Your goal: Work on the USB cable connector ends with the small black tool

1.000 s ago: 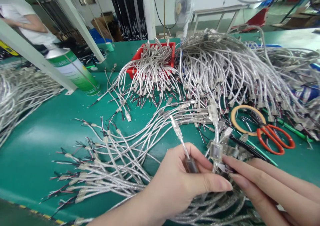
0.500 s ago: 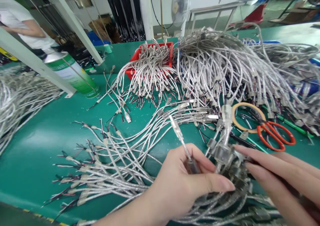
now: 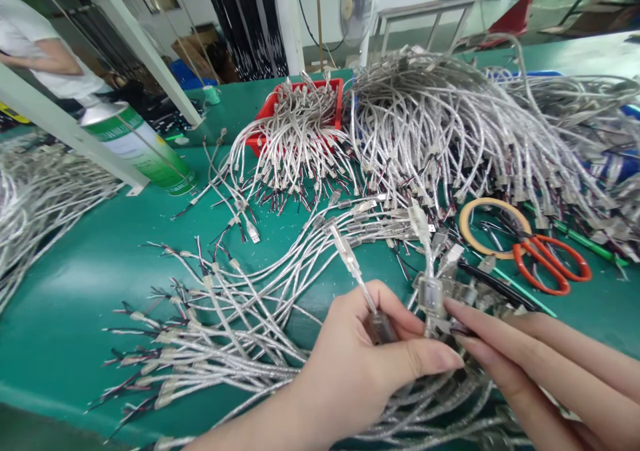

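My left hand (image 3: 360, 364) is closed round a USB cable (image 3: 346, 251), whose metal plug and clear housing stick up above my fist. Just right of the thumb, a second USB cable (image 3: 419, 223) stands up, with a thick clear lump (image 3: 430, 296) below its plug. My right hand (image 3: 530, 364) has its fingertips pinched at the cables beside that lump; their exact contact is partly hidden. Beneath both hands lies a bundle of silvery cables (image 3: 445, 404). To the left, more cables (image 3: 240, 351) lie with bare coloured wire ends fanned out on the green table (image 3: 65, 271).
Behind are a red bin (image 3: 341, 98) of cables and a large cable heap (image 3: 430, 104). Orange-handled scissors (image 3: 543, 264) and a tape roll (image 3: 465, 228) lie at right. A green can (image 3: 140, 151) leans by a post (image 3: 115, 31). Another person (image 3: 40, 44) stands far left.
My right fingertips have moved left, closer to my left thumb. The second cable's plug has shifted left and tilted the same way. My left hand keeps hold of its cable.
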Demonstrator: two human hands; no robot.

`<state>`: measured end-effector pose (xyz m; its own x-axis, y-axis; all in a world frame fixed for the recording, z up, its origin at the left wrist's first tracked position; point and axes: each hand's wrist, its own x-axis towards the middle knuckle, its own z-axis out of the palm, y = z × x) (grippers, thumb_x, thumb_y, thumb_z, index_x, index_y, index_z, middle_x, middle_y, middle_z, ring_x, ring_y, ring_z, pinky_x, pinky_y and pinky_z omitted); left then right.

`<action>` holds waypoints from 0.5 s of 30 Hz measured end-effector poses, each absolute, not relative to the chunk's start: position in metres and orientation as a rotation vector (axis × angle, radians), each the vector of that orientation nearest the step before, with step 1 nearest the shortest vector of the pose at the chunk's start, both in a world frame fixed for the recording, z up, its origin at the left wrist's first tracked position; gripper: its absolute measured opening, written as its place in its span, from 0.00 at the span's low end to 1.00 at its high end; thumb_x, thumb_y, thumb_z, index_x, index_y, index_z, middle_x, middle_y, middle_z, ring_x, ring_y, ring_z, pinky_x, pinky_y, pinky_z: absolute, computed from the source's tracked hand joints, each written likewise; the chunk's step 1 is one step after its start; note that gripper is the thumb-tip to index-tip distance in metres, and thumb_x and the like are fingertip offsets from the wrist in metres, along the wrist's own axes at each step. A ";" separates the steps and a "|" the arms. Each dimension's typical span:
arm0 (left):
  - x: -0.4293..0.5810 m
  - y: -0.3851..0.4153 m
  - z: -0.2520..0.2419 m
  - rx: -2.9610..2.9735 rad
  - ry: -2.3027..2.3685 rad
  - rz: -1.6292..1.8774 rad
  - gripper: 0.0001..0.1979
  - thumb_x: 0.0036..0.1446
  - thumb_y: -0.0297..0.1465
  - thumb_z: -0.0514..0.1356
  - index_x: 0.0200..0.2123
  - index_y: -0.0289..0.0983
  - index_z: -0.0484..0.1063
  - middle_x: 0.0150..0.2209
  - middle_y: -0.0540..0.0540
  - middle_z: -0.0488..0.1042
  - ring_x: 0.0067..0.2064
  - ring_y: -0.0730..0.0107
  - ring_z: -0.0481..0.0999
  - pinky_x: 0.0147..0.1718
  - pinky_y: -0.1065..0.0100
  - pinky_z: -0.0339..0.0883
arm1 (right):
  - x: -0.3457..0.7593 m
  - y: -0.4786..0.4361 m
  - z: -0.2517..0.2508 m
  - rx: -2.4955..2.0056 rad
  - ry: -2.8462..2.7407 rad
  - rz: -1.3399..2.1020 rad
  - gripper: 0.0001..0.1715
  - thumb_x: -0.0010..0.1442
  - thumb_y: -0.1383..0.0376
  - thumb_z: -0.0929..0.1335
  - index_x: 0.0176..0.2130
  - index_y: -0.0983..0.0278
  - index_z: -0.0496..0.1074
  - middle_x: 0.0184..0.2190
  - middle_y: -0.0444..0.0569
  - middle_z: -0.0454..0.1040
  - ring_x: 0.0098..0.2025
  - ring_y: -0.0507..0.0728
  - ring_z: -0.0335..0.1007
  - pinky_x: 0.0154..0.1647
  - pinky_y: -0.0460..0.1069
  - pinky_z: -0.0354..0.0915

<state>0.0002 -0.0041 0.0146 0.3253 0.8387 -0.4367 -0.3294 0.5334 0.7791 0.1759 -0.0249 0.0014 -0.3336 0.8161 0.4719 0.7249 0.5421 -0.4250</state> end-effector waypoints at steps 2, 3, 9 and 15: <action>0.000 -0.004 0.016 0.622 0.936 0.858 0.22 0.34 0.31 0.79 0.24 0.37 0.68 0.19 0.57 0.67 0.23 0.80 0.60 0.24 0.72 0.52 | 0.168 -0.024 0.002 -1.235 -2.124 0.187 0.19 0.64 0.53 0.68 0.53 0.54 0.78 0.33 0.49 0.81 0.38 0.63 0.81 0.32 0.51 0.78; -0.001 -0.003 0.016 0.614 0.931 0.862 0.22 0.34 0.30 0.79 0.24 0.36 0.68 0.19 0.57 0.67 0.23 0.80 0.60 0.24 0.73 0.52 | 0.165 -0.023 0.003 -1.234 -2.127 0.190 0.19 0.64 0.53 0.68 0.52 0.54 0.78 0.33 0.49 0.81 0.38 0.63 0.81 0.33 0.51 0.78; -0.002 -0.003 0.017 0.572 0.936 0.829 0.22 0.33 0.29 0.80 0.28 0.36 0.70 0.20 0.56 0.69 0.24 0.79 0.63 0.26 0.73 0.54 | 0.153 -0.021 0.004 -1.207 -2.164 0.211 0.20 0.65 0.51 0.67 0.50 0.55 0.79 0.32 0.50 0.80 0.36 0.61 0.80 0.32 0.50 0.77; -0.001 -0.002 0.013 0.630 0.979 0.815 0.23 0.33 0.32 0.79 0.25 0.37 0.68 0.21 0.56 0.68 0.24 0.78 0.62 0.26 0.72 0.54 | 0.153 -0.018 0.007 -1.190 -2.181 0.252 0.19 0.66 0.53 0.66 0.50 0.56 0.79 0.32 0.51 0.80 0.34 0.59 0.80 0.31 0.48 0.76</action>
<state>-0.0007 -0.0025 0.0135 0.3166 0.8270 -0.4647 -0.3070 0.5528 0.7747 0.1532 -0.0184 0.0068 -0.3908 0.8097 0.4378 0.6882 0.5729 -0.4451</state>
